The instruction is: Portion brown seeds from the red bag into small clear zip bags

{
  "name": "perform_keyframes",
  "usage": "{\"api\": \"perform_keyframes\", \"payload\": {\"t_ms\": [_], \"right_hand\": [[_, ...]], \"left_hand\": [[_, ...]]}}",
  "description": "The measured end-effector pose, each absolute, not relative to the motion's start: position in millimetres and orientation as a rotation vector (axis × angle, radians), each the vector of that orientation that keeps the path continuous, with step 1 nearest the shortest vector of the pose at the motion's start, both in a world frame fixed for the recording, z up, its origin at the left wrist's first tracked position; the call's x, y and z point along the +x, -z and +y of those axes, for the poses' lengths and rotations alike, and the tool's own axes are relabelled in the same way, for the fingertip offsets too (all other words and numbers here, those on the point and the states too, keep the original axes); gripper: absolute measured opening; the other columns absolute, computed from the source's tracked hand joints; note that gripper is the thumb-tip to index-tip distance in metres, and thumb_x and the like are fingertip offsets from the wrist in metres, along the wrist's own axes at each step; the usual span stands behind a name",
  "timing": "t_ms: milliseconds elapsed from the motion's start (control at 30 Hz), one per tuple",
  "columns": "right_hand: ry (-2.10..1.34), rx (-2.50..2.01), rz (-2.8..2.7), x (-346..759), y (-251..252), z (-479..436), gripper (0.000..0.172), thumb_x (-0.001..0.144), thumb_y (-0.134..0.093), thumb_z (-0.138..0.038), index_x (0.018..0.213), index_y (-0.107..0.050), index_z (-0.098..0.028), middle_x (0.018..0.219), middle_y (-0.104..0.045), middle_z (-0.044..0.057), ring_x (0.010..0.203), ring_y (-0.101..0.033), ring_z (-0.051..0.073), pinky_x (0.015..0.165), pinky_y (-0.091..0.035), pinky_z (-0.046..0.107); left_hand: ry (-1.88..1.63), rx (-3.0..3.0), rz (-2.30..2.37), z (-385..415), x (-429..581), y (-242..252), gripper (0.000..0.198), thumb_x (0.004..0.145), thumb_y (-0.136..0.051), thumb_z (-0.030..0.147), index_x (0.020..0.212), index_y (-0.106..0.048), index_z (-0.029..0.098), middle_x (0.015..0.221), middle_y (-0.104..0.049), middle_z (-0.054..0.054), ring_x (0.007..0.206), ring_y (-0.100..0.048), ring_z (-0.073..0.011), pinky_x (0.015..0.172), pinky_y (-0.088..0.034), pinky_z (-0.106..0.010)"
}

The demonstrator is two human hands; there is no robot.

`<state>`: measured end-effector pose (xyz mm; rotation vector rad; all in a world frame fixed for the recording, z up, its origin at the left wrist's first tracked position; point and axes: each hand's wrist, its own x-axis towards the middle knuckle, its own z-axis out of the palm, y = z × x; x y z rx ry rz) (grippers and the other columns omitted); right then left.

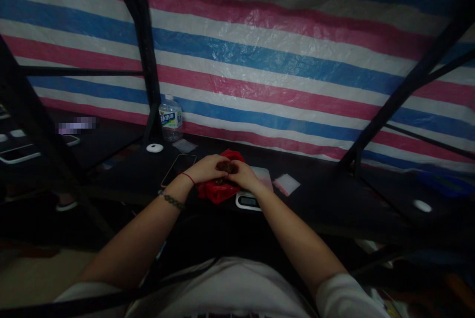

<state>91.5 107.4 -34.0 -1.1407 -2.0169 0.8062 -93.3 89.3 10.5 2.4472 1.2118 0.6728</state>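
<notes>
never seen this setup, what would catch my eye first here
The striped red, white and blue plastic tarp fills the background. At centre, the left hand and right hand meet over a crumpled red plastic bag on the dark table, beside a small white digital scale.

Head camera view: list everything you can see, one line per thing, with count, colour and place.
red bag: one, red, crumpled on the dark table under both hands
dark clump: one, brownish, between the two hands over the bag
scale: one, white, partly under the right hand
phone: one, black, flat, left of the bag
small clear bags: two, whitish, one right of the scale, one near the bottle
water bottle: one, clear, upright by the black post
white disc: one, white, in front of the bottle
tarp: one, red, white and blue stripes, behind the table
left hand: on the clump, red string at wrist
right hand: on the clump
</notes>
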Motion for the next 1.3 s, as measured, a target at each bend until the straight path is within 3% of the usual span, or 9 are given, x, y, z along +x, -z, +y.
{"api": "perform_keyframes", "payload": {"t_ms": [200,400,667,900,1133,1300], "right_hand": [[-0.779,-1.173,-1.986,91,33,105,0.036,0.065,-0.072,-0.021,0.100,-0.061,-0.018,0.094,-0.068,0.003,0.084,-0.064,0.018,0.077,-0.050,0.031],[-0.690,-1.135,-1.924,93,25,98,0.053,0.069,-0.070,-0.023,0.117,-0.049,-0.021,0.098,-0.066,0.003,0.088,-0.064,0.016,0.081,-0.050,0.032],[-0.443,-1.077,-2.084,95,14,89,0.035,0.078,-0.060,-0.016,0.112,-0.061,-0.023,0.109,-0.067,0.004,0.099,-0.061,0.018,0.090,-0.046,0.032],[-0.363,-1.030,-2.159,97,14,90,0.037,0.077,-0.059,-0.012,0.113,-0.063,-0.020,0.113,-0.067,0.007,0.106,-0.060,0.020,0.096,-0.044,0.035],[-0.483,-1.055,-2.038,98,20,93,0.048,0.074,-0.062,-0.014,0.121,-0.056,-0.023,0.107,-0.067,0.006,0.094,-0.064,0.020,0.086,-0.050,0.036],[-0.379,-0.987,-2.058,100,22,96,0.048,0.072,-0.063,-0.013,0.119,-0.057,-0.021,0.116,-0.063,0.007,0.106,-0.059,0.021,0.095,-0.045,0.038]], "left_hand": [[-0.658,2.391,1.228,86,-91,-11,0.039,0.078,-0.060,0.034,0.114,-0.064,0.020,0.107,-0.070,-0.005,0.095,-0.065,-0.0199,0.084,-0.048,-0.027],[-0.720,2.420,1.313,87,-88,-11,0.035,0.079,-0.059,0.032,0.111,-0.067,0.020,0.106,-0.071,-0.005,0.094,-0.065,-0.0203,0.084,-0.048,-0.028],[-0.821,2.379,1.374,87,-87,-11,0.040,0.078,-0.060,0.034,0.115,-0.065,0.019,0.103,-0.071,-0.006,0.090,-0.066,-0.0205,0.079,-0.049,-0.026],[-0.752,2.428,1.390,88,-85,-10,0.037,0.079,-0.057,0.036,0.109,-0.069,0.019,0.097,-0.073,-0.006,0.086,-0.066,-0.0207,0.078,-0.049,-0.027],[-0.817,2.395,1.348,85,-85,-12,0.039,0.077,-0.058,0.034,0.113,-0.067,0.021,0.104,-0.072,-0.006,0.091,-0.067,-0.0218,0.081,-0.050,-0.028],[-0.867,2.305,1.296,83,-84,-12,0.045,0.075,-0.060,0.032,0.118,-0.062,0.019,0.107,-0.071,-0.006,0.094,-0.067,-0.0209,0.083,-0.051,-0.027]]}}
